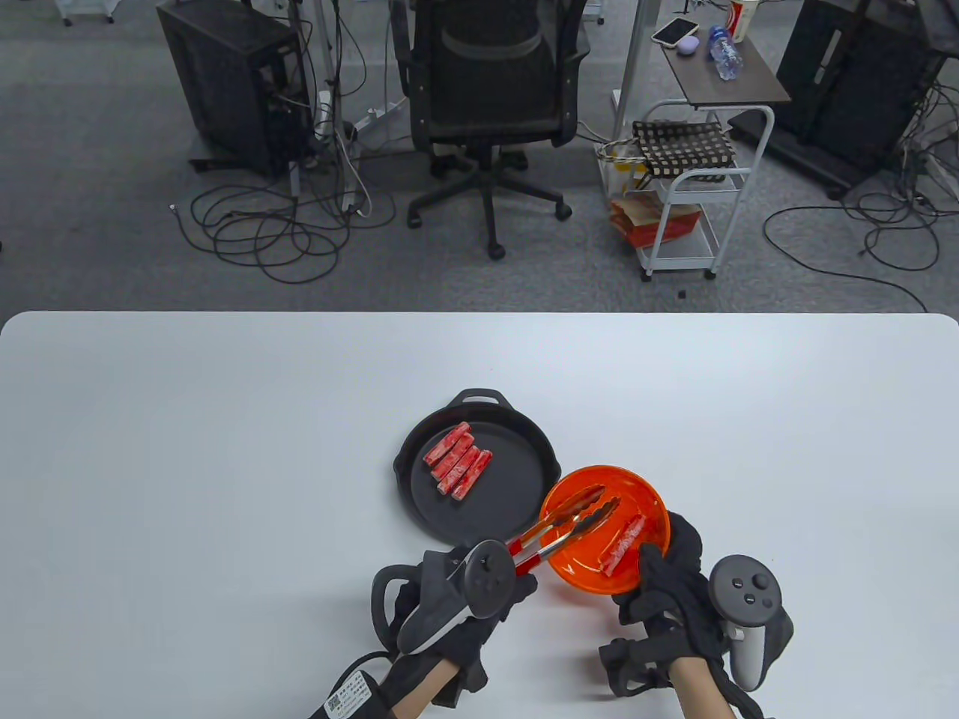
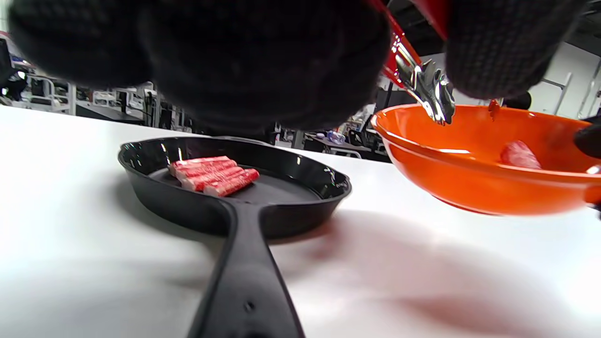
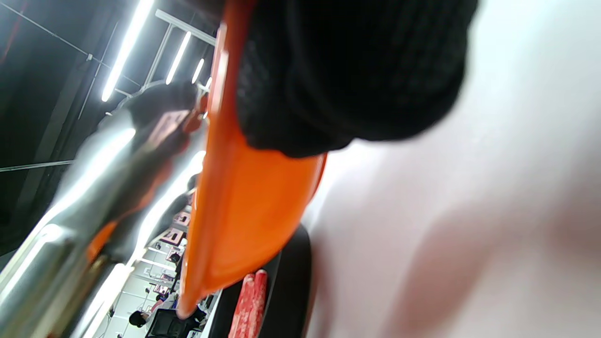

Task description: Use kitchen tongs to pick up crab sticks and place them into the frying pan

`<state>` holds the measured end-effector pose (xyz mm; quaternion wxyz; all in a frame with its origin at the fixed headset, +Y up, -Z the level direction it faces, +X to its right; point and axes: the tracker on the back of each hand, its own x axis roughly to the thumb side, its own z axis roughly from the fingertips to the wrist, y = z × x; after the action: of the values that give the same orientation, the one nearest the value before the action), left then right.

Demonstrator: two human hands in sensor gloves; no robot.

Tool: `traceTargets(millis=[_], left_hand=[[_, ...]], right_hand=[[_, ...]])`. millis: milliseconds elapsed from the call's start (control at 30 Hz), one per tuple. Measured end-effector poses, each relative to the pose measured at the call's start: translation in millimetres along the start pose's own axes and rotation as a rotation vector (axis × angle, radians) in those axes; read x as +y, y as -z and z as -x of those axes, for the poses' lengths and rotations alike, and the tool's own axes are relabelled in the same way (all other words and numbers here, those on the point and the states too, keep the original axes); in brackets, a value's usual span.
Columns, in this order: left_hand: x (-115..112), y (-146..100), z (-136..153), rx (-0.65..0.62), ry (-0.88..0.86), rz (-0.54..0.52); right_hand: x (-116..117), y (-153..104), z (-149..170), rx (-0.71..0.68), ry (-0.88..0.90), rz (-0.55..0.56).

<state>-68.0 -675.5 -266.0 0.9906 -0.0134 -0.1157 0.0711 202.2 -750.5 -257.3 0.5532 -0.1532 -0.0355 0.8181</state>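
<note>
Your left hand (image 1: 457,599) grips the red handles of the kitchen tongs (image 1: 573,520), fingers curled round them near the bench's front edge. The tongs reach up and to the right over the orange bowl (image 1: 652,498), and their metal tips stand apart above the bowl's left half, holding nothing. In the left wrist view the tongs (image 2: 425,80) hang just above the bowl's (image 2: 469,183) near rim.

Your right hand (image 1: 663,577) holds the orange bowl at its front right rim, thumb on the rim and fingers curled round the outside. The bowl looks tipped in the left wrist view, its underside lifted off the bench (image 1: 225,449) on the side toward the pan.

1 crab stick (image 1: 623,544) lies inside the bowl at its right side, slanting, apart from the tong tips. 4 crab sticks (image 1: 458,469) lie side by side, touching, in the upper left part of the black frying pan (image 1: 517,494). The pan sits just left of the bowl, with its long handle pointing toward you and passing under your left hand.
</note>
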Motion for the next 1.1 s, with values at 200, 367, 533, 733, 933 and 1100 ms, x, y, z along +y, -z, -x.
traceTargets(millis=[200, 367, 533, 733, 933, 1100], left_hand=[[-6.0, 0.5, -5.2, -0.026, -0.018, 0.062], [-10.1, 0.6, -8.9, -0.043, -0.011, 0.094], [-14.3, 0.7, -12.4, -0.050, 0.004, 0.117], [-16.6, 0.0, -16.1, -0.056, 0.021, 0.116], [-17.0, -0.2, -16.7, -0.052, 0.031, 0.113], [-17.0, -0.8, -18.4, -0.056, 0.051, 0.099]], right_hand=[[0.0, 0.0, 0.0, 0.000, 0.000, 0.000], [0.0, 0.0, 0.0, 0.000, 0.000, 0.000], [0.0, 0.0, 0.0, 0.000, 0.000, 0.000], [-0.1, 0.3, 0.4, -0.011, 0.000, -0.003], [0.3, 0.4, 0.7, -0.010, -0.005, -0.003], [0.5, 0.4, 1.0, -0.006, -0.006, -0.004]])
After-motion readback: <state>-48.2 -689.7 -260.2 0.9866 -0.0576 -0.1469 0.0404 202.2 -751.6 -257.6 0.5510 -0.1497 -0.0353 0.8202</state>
